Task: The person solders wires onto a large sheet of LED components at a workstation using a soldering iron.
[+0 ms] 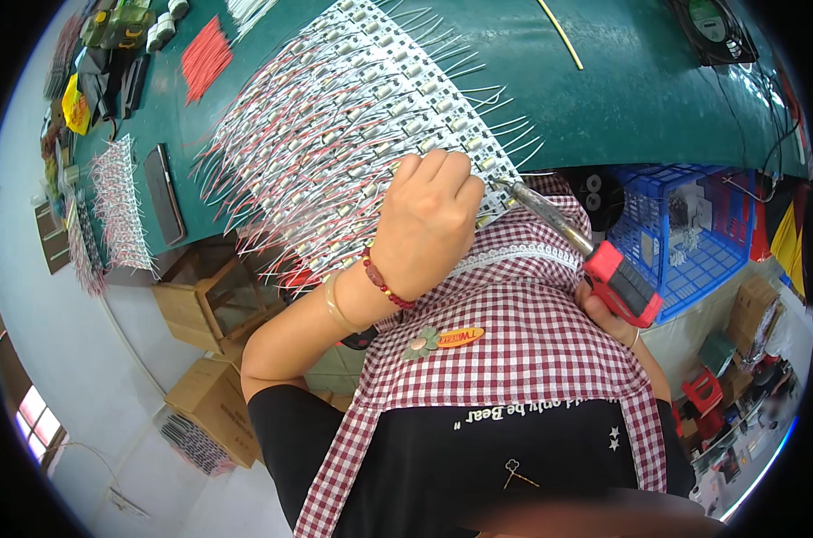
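Observation:
A large white panel of small circuit boards (406, 67) lies tilted at the table's near edge, covered with rows of red and white wires. My left hand (432, 197) is over its lower right part, fingers curled closed and pointing down at the boards. Whatever is between those fingertips is hidden by the back of the hand. My right hand (606, 320) grips the red and black handle of a soldering iron (554, 215), and the handle covers part of its fingers. The iron's metal tip reaches the panel's right edge, just beside my left hand.
On the green table (631, 108) are a bundle of red wires (207, 59), a phone (164, 194), a smaller wired board strip (120, 208), a yellow stick (562, 34) and a black fan-like device (713, 31). Below stand a blue crate (657, 238), a wooden stool (191, 309) and a cardboard box (211, 403).

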Demonstrator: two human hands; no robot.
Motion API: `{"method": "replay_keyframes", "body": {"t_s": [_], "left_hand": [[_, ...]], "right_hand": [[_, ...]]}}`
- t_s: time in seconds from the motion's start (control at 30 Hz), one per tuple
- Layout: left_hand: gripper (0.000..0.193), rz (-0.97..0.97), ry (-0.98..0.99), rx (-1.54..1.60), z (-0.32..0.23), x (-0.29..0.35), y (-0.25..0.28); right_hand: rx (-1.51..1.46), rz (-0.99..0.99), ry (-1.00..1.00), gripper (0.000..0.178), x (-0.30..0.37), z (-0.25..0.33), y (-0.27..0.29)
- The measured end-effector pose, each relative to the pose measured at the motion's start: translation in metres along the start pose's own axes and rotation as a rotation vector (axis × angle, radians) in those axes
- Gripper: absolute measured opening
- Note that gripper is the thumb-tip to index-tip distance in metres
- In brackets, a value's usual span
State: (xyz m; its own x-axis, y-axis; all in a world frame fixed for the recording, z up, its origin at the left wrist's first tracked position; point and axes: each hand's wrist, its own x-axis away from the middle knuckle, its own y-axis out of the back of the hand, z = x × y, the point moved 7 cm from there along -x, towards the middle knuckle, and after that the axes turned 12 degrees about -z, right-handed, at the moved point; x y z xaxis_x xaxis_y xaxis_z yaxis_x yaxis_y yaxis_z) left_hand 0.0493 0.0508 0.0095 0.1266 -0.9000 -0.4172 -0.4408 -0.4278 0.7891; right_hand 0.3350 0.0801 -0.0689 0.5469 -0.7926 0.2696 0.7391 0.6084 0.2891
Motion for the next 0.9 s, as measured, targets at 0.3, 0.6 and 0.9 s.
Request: {"method": "replay_keyframes", "body": {"t_s": [0.3,0.6,0.9], "left_hand": [[0.012,-0.005,-0.003,0.001,0.004,-0.002,-0.002],[0.012,0.006,-0.016,-0.027,-0.002,0.0,-0.001],[0.006,0.045,-0.018,-0.082,-0.005,-0.008,0.001]], "right_hand": [[0.124,0.032,0.031,0.018,-0.005,0.004,-0.005],[-0.494,-0.123,-0.018,0.046,-0.019,0.039,-0.002],[-0.706,-0.666,0.462,0.04,-0.07,0.092,0.121]]}}
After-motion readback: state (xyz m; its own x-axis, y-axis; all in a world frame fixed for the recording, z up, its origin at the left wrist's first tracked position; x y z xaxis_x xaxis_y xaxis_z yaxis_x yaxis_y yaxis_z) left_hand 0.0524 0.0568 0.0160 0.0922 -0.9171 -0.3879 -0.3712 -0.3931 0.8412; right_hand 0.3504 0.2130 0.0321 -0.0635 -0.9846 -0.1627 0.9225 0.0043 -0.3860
